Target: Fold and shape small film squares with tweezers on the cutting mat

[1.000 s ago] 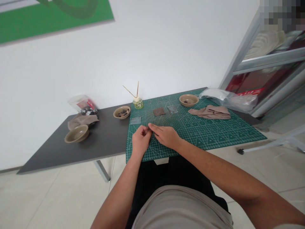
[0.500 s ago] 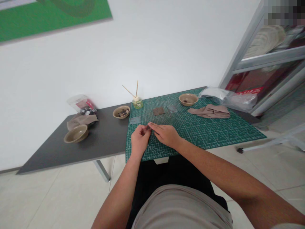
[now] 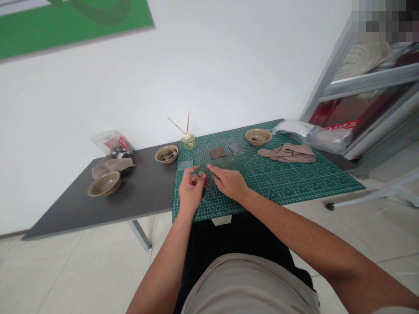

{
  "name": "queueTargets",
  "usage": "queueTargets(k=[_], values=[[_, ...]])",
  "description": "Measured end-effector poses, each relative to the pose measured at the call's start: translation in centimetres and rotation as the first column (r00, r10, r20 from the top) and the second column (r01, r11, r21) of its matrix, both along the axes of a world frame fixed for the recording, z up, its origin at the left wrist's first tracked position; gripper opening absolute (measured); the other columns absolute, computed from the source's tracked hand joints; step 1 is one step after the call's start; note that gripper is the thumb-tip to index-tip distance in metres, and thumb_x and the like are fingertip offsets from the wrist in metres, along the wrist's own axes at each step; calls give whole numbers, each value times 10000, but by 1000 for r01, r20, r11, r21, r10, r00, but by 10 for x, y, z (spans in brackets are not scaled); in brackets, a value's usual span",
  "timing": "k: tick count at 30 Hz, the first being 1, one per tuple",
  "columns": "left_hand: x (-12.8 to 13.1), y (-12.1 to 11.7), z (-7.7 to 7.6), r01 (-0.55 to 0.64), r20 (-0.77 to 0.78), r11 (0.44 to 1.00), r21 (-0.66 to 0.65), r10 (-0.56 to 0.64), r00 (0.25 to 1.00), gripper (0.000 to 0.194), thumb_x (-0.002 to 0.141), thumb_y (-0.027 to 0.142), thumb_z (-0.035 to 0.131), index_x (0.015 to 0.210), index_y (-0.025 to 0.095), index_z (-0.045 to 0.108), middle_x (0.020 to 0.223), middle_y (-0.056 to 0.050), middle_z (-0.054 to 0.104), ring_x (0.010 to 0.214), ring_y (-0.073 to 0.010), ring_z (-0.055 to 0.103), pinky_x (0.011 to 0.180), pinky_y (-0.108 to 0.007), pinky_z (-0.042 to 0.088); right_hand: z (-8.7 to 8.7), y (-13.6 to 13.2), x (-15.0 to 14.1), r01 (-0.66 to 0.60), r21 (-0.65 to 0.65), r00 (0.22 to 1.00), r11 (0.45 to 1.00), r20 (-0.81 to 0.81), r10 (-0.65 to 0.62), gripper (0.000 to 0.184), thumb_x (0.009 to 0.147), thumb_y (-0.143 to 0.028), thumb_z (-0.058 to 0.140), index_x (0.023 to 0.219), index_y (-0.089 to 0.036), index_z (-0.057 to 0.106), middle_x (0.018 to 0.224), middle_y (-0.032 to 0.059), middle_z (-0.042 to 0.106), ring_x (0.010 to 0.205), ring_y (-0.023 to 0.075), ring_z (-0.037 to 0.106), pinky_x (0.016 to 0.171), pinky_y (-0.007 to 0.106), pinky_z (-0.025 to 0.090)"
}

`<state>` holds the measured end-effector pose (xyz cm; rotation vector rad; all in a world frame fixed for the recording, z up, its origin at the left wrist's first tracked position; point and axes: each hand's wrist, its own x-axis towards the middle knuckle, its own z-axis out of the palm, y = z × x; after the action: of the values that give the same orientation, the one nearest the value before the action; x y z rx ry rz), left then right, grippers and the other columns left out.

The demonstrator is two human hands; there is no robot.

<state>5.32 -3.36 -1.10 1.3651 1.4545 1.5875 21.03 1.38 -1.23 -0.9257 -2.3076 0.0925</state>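
Head view: hands (image 3: 190, 192), illegible red label (image 3: 124, 142)

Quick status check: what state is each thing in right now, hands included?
Left hand: closed on a small piece
Right hand: apart from the left, grip unclear
Brown square: flat on the mat
Mat: spread flat
Bottle: upright, two sticks inside
Left bowl: face up, tilt unclear
Middle bowl: face up, holding pieces
Right bowl: face up, something dark inside
Left cloth: crumpled
Right cloth: crumpled
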Motion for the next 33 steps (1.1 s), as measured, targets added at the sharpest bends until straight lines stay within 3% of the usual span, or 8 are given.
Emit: queueTargets(k=[6,9,14,17,25,33], values=[[0,4,-2,43,84,998,41,-46,995,263,734,286,714,942,207,573,750,10,687,702,-145,673,738,-294,529,-1,1,0,26,-10,1000,1000,-1,-26,464,935,-156,434,1390,-153,523,1231,91,698,992,199,711,799,293,560],[1,3,1,68,98,998,-4,-67,993,228,773,312,671,945,207,564,714,12,682,685,-153,670,719,-302,530,0,0,0,23,-8,1000,1000,8,-23,466,940,-160,435,1399,-156,512,1237,87,696,989,201,713,798,299,564],[2,-3,10,-71,-248,995,-63,53,967,174,810,326,636,716,199,562,606,50,559,569,-100,504,587,-225,406,3,-3,-1,-81,23,996,996,50,80,478,935,-143,465,1411,-173,502,1350,90,622,1102,198,678,885,319,564],[1,-4,10,-102,-340,993,-62,75,937,205,816,300,614,660,197,530,606,56,528,577,-94,456,582,-216,368,2,-3,-1,-136,52,989,989,69,132,468,932,-143,485,1394,-205,529,1404,78,574,1148,198,656,928,337,558],[1,-4,11,-122,-371,988,-91,80,925,217,806,251,595,604,197,539,579,49,584,563,-101,494,590,-224,374,-2,0,-2,-199,129,980,971,47,195,468,916,-124,515,1375,-204,552,1405,72,571,1223,184,608,1011,341,523],[2,-6,12,-100,-293,992,-77,73,953,195,815,284,620,640,199,597,628,34,639,595,-111,541,621,-228,418,-1,-2,-1,-160,102,987,982,38,157,456,927,-135,498,1378,-170,547,1387,104,582,1175,203,643,958,344,555]])
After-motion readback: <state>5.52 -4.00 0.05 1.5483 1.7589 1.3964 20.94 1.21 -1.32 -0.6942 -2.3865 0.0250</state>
